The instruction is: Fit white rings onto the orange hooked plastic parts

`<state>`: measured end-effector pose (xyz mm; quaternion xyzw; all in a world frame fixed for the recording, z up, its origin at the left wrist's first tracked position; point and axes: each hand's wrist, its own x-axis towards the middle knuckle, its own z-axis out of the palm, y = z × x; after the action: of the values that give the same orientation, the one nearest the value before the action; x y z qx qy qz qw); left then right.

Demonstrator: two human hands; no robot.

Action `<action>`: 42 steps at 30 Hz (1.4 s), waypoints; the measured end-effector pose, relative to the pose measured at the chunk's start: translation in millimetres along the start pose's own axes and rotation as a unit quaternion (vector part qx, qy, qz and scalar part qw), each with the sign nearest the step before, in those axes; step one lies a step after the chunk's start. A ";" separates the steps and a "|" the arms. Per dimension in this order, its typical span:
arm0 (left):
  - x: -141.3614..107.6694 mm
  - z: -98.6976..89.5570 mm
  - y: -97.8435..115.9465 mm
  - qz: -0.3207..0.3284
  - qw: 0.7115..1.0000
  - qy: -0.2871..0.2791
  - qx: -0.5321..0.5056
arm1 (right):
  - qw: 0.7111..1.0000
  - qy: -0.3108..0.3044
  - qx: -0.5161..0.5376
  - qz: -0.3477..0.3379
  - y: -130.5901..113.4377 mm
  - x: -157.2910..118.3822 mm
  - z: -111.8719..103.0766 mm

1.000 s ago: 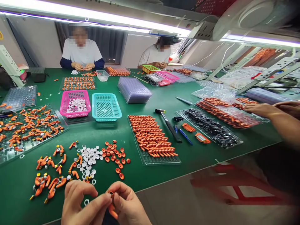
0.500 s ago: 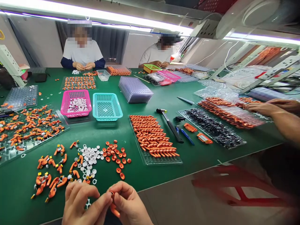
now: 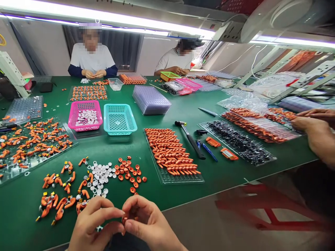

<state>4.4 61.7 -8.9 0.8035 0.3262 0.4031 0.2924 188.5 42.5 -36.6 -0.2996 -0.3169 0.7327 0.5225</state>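
Observation:
Near the table's front edge, my left hand [image 3: 95, 223] and my right hand [image 3: 154, 225] meet, fingertips pinched around a small orange earbud housing [image 3: 125, 220]. Most of that piece is hidden by the fingers. Just beyond them lie loose orange round caps [image 3: 134, 172] and a heap of white discs and rings [image 3: 101, 174]. Left of these, orange earbud halves [image 3: 60, 211] with yellow tabs and silvery parts are scattered on the green table [image 3: 19, 212].
A tray of orange stems [image 3: 170, 153] lies to the right, beside a hammer [image 3: 190, 139] and a tray of black parts [image 3: 238, 143]. Pink [image 3: 85, 127] and turquoise [image 3: 119, 130] baskets stand further back. A co-worker's hands [image 3: 314, 122] are at the right; two people sit opposite.
My fingers have shifted around the orange piece, and its stem, which hung below my right hand, is now hidden. At the right, the co-worker's hands have drawn back from the tray.

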 end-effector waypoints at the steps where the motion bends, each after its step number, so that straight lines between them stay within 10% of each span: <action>1: 0.5 0.3 -0.1 0.007 1.000 0.001 -0.006 | 1.000 -0.008 -0.005 0.004 -1.5 -0.5 -0.3; 12: 8.4 6.2 -0.6 0.116 0.993 0.022 0.020 | 0.998 -0.035 0.037 0.045 -6.9 -2.1 13.3; 22: 16.2 -3.4 3.7 -0.094 0.986 0.092 -0.103 | 0.996 -0.056 0.064 0.022 -3.8 8.3 1.8; 33: -0.2 6.3 -0.6 -0.292 0.912 0.088 -0.274 | 0.998 0.027 0.054 -0.009 4.7 11.4 5.8; 42: 1.3 3.0 -4.4 -0.269 0.935 0.061 -0.224 | 0.999 0.030 0.026 -0.017 7.6 8.1 3.9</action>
<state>6.2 64.8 -13.0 0.5734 0.4487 0.4205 0.5413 178.9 47.7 -41.0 -0.3021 -0.2870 0.7224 0.5518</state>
